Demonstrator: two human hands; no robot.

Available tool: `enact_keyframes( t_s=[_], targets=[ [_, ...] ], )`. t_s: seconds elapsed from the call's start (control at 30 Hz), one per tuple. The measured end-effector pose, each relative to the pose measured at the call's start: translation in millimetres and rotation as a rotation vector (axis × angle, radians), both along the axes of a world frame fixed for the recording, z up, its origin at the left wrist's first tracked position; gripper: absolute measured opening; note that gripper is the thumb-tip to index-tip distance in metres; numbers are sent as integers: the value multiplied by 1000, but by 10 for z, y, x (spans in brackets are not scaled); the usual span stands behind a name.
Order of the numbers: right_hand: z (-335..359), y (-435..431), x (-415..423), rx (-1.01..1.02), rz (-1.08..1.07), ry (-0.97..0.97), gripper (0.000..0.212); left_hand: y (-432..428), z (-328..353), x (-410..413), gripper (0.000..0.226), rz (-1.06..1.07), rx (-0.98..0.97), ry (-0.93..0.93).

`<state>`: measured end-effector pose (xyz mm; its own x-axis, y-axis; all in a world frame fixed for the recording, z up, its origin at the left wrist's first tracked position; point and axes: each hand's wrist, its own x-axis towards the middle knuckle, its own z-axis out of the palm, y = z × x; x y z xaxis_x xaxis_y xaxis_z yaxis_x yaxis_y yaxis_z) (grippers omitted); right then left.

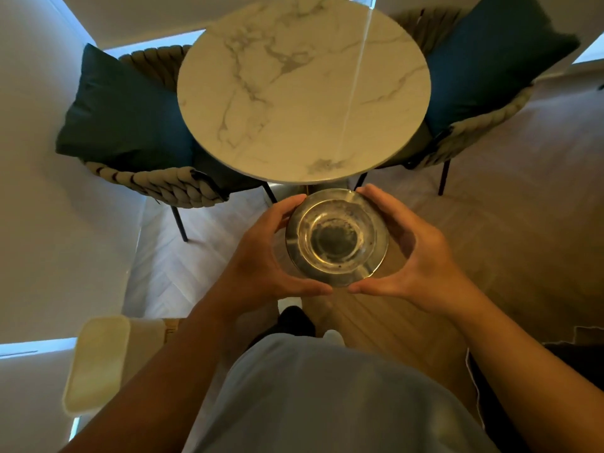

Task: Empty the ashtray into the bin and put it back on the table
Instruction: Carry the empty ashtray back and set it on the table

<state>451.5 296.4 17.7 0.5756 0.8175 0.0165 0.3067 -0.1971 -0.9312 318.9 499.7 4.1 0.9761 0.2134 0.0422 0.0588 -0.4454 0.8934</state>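
A round glass ashtray [336, 237] with grey ash residue in its bowl is held upright in the air, just short of the near edge of a round white marble table [304, 89]. My left hand [261, 253] cups its left rim and my right hand [415, 253] cups its right rim, thumbs meeting under the near side. The tabletop has nothing on it. No bin is in view.
Two woven chairs flank the table, one at the left [163, 184] and one at the right [483, 125], each with a dark blue cushion. A cream padded stool [98, 361] stands at the lower left. Wooden floor lies below; my feet [294, 322] show under the ashtray.
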Motion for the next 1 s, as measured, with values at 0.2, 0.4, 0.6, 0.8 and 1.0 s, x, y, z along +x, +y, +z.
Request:
enact_keyframes(
  t_s=[0.2, 0.4, 0.6, 0.8, 1.0],
  targets=[
    [-57, 271, 358, -25, 8, 7, 119, 244, -59, 323, 108, 23, -21, 14],
    [-116, 760, 898, -24, 11, 19, 119, 743, -157, 852, 109, 17, -28, 16],
    [-51, 1351, 1500, -28, -13, -36, 118, 1389, -73, 1544, 107, -20, 32, -44],
    [64, 1964, 2055, -38, -37, -95, 117, 2010, 61, 2164, 107, -31, 88, -50],
    [151, 2413, 2712, -28, -22, -117, 118, 2450, 142, 2755, 105, 7, 93, -68]
  ],
)
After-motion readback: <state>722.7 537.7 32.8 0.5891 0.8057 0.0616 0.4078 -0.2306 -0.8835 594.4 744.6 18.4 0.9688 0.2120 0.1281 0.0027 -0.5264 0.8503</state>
